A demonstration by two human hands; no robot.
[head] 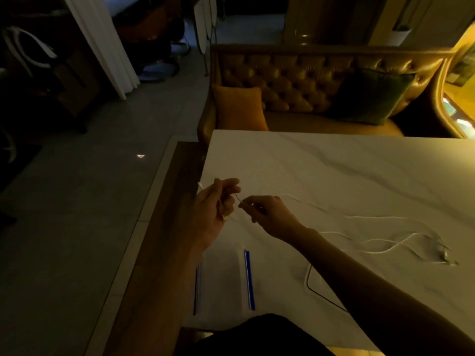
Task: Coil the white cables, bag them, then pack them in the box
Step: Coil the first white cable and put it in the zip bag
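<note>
Nearest me two clear bags (223, 281) with blue zip strips lie flat on the table (334, 170), between my forearms. Just past them my left hand (214, 209) is raised, fingers half curled round a white cable (370, 217), while my right hand (270, 217) pinches that cable between thumb and fingertips, close beside the left. From there the cables trail loose to my right across the table. Beyond stands a tufted sofa (295, 78).

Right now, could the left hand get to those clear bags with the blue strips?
Probably yes. The left hand is pinching a white cable just beyond the clear bags, which lie flat and uncovered beside its forearm. It would have to release the cable first.
</note>
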